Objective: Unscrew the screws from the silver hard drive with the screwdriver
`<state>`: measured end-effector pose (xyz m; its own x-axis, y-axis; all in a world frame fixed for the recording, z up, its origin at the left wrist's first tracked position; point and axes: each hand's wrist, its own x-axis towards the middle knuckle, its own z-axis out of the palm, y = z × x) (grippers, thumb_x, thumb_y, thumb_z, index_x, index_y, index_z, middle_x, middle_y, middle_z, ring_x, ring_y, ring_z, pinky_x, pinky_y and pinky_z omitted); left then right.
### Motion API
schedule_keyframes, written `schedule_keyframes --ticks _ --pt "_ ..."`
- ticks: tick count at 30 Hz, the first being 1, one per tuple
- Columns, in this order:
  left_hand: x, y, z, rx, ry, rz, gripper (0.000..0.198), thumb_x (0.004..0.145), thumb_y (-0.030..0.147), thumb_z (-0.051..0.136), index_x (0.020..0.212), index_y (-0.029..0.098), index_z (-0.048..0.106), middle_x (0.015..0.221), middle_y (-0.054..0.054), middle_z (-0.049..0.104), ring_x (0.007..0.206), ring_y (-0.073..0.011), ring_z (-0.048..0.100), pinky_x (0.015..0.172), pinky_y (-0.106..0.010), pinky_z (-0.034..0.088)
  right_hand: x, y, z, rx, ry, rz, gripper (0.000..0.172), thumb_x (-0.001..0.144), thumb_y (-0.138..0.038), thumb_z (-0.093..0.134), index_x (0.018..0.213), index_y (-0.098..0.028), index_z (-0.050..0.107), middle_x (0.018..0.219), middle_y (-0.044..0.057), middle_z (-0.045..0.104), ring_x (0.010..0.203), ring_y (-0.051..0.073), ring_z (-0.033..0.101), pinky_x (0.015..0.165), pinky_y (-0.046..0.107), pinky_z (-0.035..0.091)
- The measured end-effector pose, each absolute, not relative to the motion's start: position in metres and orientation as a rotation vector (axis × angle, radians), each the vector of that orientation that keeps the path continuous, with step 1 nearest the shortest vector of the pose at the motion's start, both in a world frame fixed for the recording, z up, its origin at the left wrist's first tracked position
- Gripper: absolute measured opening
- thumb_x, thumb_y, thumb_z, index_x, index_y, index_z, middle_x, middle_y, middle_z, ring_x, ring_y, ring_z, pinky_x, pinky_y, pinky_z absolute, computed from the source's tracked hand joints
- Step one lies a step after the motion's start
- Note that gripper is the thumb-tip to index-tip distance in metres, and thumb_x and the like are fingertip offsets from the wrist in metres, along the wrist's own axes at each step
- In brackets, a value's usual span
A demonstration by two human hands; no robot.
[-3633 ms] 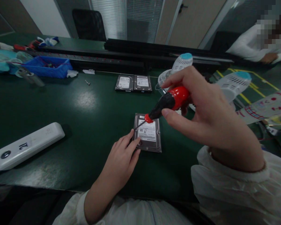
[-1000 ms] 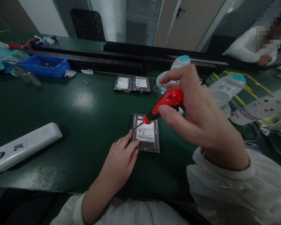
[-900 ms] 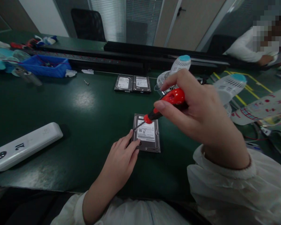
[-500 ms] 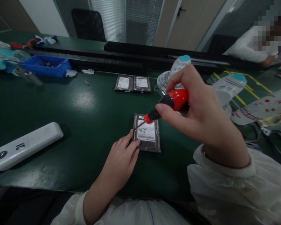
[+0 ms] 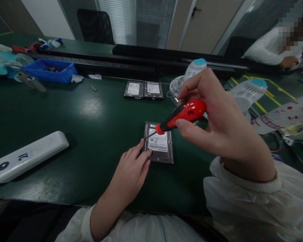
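A hard drive (image 5: 158, 153) with a white label lies flat on the green table in front of me. My left hand (image 5: 131, 171) rests at its left edge, fingers stretched out, with the fingertips touching the drive. In my right hand (image 5: 214, 114) is a red and black screwdriver (image 5: 181, 116), its handle held between thumb and curled fingers. The tilted shaft reaches down to the drive's upper left edge, close to my left index fingertip. Whether the tip sits in a screw is too small to tell.
Two more hard drives (image 5: 143, 90) lie side by side farther back. A white device (image 5: 31, 157) marked 21 is at left, a blue bin (image 5: 52, 71) behind it. White vented plastic pieces (image 5: 247, 94) stand at right. Another person (image 5: 270, 47) sits at the far right.
My right hand has turned the screwdriver handle, showing more of its red side, and shifted slightly right. The left hand and the hard drive have stayed in place.
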<state>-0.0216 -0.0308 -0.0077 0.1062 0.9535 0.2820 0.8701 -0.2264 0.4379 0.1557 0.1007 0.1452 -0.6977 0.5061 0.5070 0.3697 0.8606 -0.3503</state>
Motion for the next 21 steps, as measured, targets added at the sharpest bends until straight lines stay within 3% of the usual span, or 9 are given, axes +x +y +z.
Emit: schedule_keyframes --ticks 3,9,13,17,21 --pt "-0.0221 -0.0307 -0.0077 2.202 1.83 0.775 0.031 0.104 0.018 0.049 0.13 0.016 0.065 0.152 -0.021 0.058 0.13 -0.0351 0.065 0.099 -0.057 0.059 0.1537 0.0985 0.1447 -0.639 -2.406 0.217 0.017 0.085 -0.029 0.065 0.094 -0.023 0.051 0.084 0.0 0.058 0.067 0.014 0.051 0.064 0.032 0.042" --pt "-0.0215 -0.0307 -0.0083 2.201 1.837 0.778 0.031 0.104 0.019 0.049 0.13 0.017 0.065 0.152 -0.021 0.058 0.13 -0.0354 0.065 0.099 -0.057 0.059 0.1532 0.0949 0.1433 -0.678 -2.344 0.119 0.028 0.09 -0.048 0.073 0.09 -0.022 0.064 0.079 0.002 0.069 0.064 0.015 0.059 0.062 0.033 0.044" --pt "-0.0211 -0.0306 -0.008 2.208 1.841 0.779 0.031 0.103 0.018 0.05 0.13 0.017 0.066 0.152 -0.021 0.058 0.129 -0.0359 0.065 0.099 -0.058 0.059 0.1564 0.0957 0.1444 -0.633 -2.38 0.113 0.022 0.094 -0.039 0.065 0.108 -0.022 0.068 0.09 0.002 0.073 0.067 0.014 0.064 0.067 0.032 0.05" --pt "-0.0209 -0.0303 -0.0077 2.206 1.842 0.779 0.031 0.103 0.018 0.05 0.13 0.017 0.066 0.152 -0.021 0.058 0.129 -0.0355 0.065 0.1 -0.057 0.059 0.1574 0.0973 0.1473 -0.559 -2.516 0.145 0.046 0.096 -0.036 0.058 0.138 -0.018 0.059 0.118 0.008 0.074 0.084 0.019 0.071 0.071 0.033 0.052" --pt "-0.021 -0.0298 -0.0077 2.22 1.845 0.79 0.031 0.103 0.017 0.05 0.129 0.016 0.066 0.151 -0.022 0.059 0.129 -0.0368 0.065 0.098 -0.058 0.059 0.1573 0.0967 0.1474 -0.701 -2.45 0.137 0.041 0.097 -0.046 0.061 0.131 -0.023 0.064 0.105 0.004 0.075 0.069 0.014 0.066 0.065 0.029 0.048"
